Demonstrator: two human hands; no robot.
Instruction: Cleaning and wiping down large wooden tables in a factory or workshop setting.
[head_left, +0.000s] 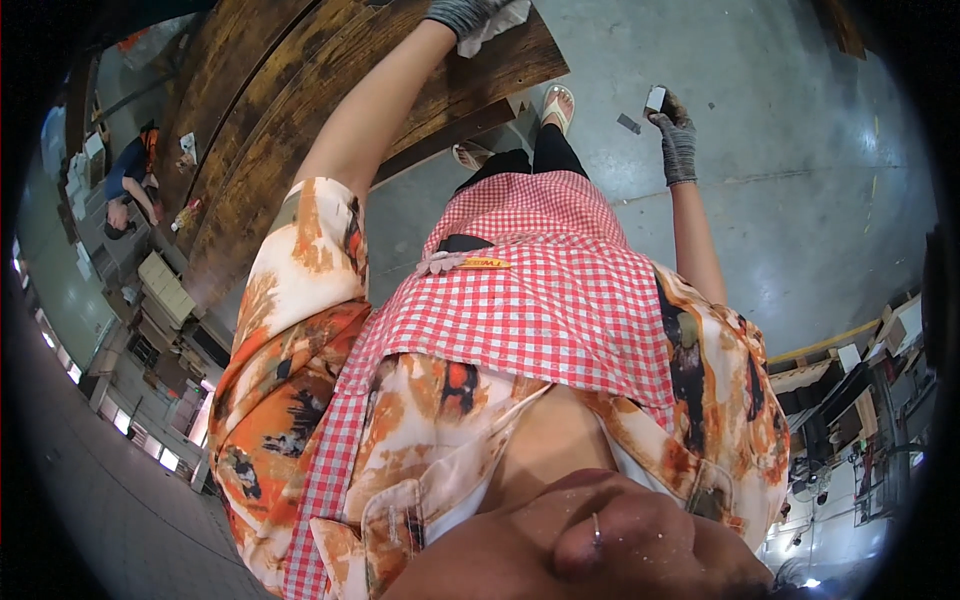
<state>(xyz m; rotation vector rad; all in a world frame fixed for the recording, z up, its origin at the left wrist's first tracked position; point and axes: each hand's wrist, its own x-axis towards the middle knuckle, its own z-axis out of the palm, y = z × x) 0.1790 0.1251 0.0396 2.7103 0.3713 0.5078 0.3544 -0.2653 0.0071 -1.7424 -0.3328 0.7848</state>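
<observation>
My left hand point(462, 14), in a grey striped knit glove, is at the top edge over the dark brown wooden boards point(330, 110). It is closed on a crumpled white cloth point(495, 28), which lies against the wood; part of the hand is cut off by the picture's edge. My right hand point(677, 140), gloved the same way with dark-stained fingers, is held out to the right above the floor. Its fingers are closed round a small block point(655, 99) with a white face; its exact kind does not show.
A small dark grey piece point(628, 123) lies on the grey concrete floor point(780, 190). Across the boards at the far left, another person point(130, 180) bends over the work. Shelving and stacked goods point(860, 390) stand at the right. My sandalled feet point(558, 107) are beside the boards' edge.
</observation>
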